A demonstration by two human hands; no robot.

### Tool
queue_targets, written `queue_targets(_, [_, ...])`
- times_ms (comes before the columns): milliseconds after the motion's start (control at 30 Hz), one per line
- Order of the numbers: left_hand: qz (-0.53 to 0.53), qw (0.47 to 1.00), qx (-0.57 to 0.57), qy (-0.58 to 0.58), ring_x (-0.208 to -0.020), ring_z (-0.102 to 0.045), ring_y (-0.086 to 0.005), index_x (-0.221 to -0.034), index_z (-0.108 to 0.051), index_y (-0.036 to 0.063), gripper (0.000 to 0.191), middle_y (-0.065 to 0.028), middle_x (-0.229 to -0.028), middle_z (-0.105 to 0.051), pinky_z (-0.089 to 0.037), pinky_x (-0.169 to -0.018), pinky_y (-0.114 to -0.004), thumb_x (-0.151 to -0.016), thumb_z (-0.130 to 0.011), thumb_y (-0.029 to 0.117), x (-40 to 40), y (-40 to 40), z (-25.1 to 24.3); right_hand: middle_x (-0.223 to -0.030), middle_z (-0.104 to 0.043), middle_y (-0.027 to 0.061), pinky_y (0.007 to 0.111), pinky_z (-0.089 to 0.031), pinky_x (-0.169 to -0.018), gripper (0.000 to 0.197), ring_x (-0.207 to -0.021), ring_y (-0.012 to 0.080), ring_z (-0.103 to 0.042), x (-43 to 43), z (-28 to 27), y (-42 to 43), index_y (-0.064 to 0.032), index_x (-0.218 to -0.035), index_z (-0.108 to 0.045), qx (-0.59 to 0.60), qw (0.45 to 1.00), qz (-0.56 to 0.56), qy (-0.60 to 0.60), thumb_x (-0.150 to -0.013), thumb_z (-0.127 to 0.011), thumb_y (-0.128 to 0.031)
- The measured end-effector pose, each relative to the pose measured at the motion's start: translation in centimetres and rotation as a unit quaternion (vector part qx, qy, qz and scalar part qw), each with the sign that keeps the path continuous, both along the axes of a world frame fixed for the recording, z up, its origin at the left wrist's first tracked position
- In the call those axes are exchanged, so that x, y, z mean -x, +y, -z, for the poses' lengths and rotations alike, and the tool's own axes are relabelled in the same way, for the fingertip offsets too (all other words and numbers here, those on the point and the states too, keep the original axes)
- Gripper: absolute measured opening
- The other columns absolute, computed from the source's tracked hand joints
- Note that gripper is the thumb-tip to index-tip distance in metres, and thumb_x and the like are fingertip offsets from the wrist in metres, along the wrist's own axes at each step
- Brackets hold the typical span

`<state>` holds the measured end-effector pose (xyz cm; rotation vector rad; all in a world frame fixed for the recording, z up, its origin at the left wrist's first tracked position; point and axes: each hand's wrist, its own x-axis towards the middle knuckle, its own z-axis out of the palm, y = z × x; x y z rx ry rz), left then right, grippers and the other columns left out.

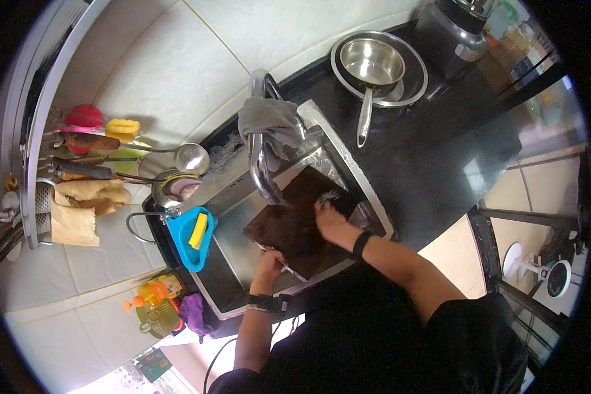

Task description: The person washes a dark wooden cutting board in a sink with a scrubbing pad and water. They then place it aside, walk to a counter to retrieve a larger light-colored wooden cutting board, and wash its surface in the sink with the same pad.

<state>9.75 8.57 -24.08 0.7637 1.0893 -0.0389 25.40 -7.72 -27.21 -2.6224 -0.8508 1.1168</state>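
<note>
A flat, dark brown rectangular board (288, 216) is tilted over the stainless steel sink (236, 261), below the spout of the chrome faucet (261, 177). My left hand (270, 263) grips the board by its near left edge, thumb on top. On the board's right part rests my right hand (332, 221), fingers bent around a small greyish, shiny scrubber (330, 196); motion blur hides its exact form. A grey cloth (268, 118) is draped over the faucet. Whether water runs from the spout is hard to make out.
A blue corner strainer (192, 258) with a yellow sponge (198, 231) sits at the sink's left. Ladles (192, 158) hang beyond it. On the black counter, a saucepan (372, 61) stands in a metal bowl (418, 83), near a blender (453, 39). Bottles (160, 290) stand lower left.
</note>
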Motion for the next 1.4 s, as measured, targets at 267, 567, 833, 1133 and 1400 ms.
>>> queue_targets(267, [0.024,0.998,-0.063,0.007,-0.038,-0.037,-0.0179,-0.044,-0.036,0.008,0.025,-0.0054,-0.045,-0.039,-0.028,-0.036,-0.03,-0.054,-0.05,-0.009,-3.5,-0.9,-6.4,-0.13,-0.036,0.0283,0.039,-0.053,-0.066,0.066,-0.093,0.0339,-0.059,-0.1,-0.2,-3.6,-0.0024,-0.136,-0.025,0.006,0.993,-0.12,-0.005,-0.077,-0.055,-0.001])
queue_targets(567, [-0.018,0.991,-0.13,0.019,-0.049,-0.05,-0.018,-0.07,-0.048,0.0045,0.025,-0.007,-0.056,-0.05,-0.036,-0.042,-0.027,-0.048,-0.054,-0.006,2.8,2.0,-12.0,-0.092,-0.061,0.0239,0.043,-0.046,-0.077,0.051,-0.087,0.0374,-0.059,-7.7,-8.9,-2.6,-0.0031,-0.121,-0.049,-0.158,0.98,0.093,-0.078,-0.069,-0.052,0.0])
queue_targets(833, [-0.072,0.983,-0.155,0.073,-0.055,-0.045,-0.0174,-0.09,-0.045,0.0032,0.047,-0.0067,-0.069,-0.049,-0.034,-0.048,-0.028,-0.045,-0.058,-0.004,8.5,1.9,-16.5,-0.102,-0.058,0.023,0.034,-0.043,-0.082,0.053,-0.096,0.0319,-0.057,-12.8,-11.8,0.2,0.0046,-0.125,-0.04,-0.324,0.927,0.148,-0.115,-0.072,-0.046,0.002])
queue_targets(1133, [-0.176,0.969,-0.17,0.03,-0.049,-0.05,-0.0198,-0.093,-0.043,0.0004,0.046,-0.0086,-0.061,-0.051,-0.035,-0.043,-0.028,-0.049,-0.055,-0.008,14.2,1.4,-20.1,-0.1,-0.057,0.0261,0.039,-0.042,-0.082,0.031,-0.097,0.0391,-0.054,-14.8,-11.4,2.6,0.0094,-0.104,-0.05,-0.372,0.905,0.165,-0.124,-0.074,-0.048,0.004])
queue_targets(1400, [-0.145,0.971,-0.189,-0.002,-0.045,-0.052,-0.0207,-0.085,-0.049,-0.0021,0.032,-0.0094,-0.055,-0.052,-0.04,-0.041,-0.029,-0.054,-0.052,-0.008,16.6,1.2,-22.5,-0.1,-0.059,0.0244,0.039,-0.044,-0.083,0.049,-0.097,0.0377,-0.055,-13.8,-9.4,0.5,0.0034,-0.12,-0.045,-0.367,0.916,0.084,-0.139,-0.071,-0.047,0.006])
